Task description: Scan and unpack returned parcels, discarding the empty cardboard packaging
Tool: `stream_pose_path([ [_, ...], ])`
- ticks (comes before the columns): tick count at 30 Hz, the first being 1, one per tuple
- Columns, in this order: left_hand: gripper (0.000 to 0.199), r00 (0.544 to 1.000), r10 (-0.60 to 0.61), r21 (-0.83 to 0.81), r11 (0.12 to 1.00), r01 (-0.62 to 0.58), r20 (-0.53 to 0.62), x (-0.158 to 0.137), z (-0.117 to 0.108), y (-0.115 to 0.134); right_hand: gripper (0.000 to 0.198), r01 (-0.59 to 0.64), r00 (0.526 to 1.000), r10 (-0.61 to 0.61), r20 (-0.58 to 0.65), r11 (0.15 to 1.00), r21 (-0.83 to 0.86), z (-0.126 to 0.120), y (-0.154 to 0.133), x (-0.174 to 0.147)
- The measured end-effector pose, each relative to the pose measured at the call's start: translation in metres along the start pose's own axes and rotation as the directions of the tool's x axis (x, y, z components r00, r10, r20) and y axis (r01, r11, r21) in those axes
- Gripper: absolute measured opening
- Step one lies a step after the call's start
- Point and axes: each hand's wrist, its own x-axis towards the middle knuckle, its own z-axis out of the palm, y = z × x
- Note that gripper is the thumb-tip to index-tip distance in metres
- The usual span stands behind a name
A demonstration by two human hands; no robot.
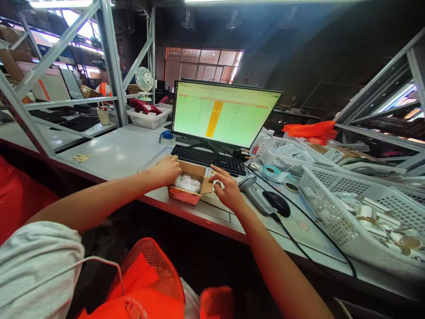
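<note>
A small open cardboard box [185, 196] stands at the table's front edge, its near side reddish. Inside it lies a clear, crinkled bubble-wrapped bundle [188, 182]; what it wraps cannot be made out. My left hand [167, 171] is closed at the box's left rim, fingers curled over the edge there. On the other side my right hand [228, 189] is beside the box's raised right flap [207, 185]. Its index finger stretches toward the keyboard, and its fingers are apart with no object visible in them. Just beyond both hands is a black keyboard [209, 158].
A monitor [226, 113] shows a spreadsheet behind the keyboard. Right of my hand lie a barcode scanner [257, 197], a black mouse [277, 203] and cables. A white basket [318, 208] of small items stands farther right. Blue tape [168, 138] sits left of the monitor.
</note>
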Motion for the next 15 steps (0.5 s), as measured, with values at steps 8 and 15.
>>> stream_pose_path([
  [8,0.024,0.980,0.102,-0.075,0.993,-0.090,0.170,0.034,-0.009,0.008,0.034,-0.284,0.957,0.283,0.057,0.882,0.376,0.029,0.006,-0.041],
  [15,0.031,0.987,0.053,-0.118,0.992,-0.035,0.151,0.034,-0.013,-0.001,0.056,-0.325,0.942,0.319,0.103,0.793,0.515,0.047,0.001,-0.046],
])
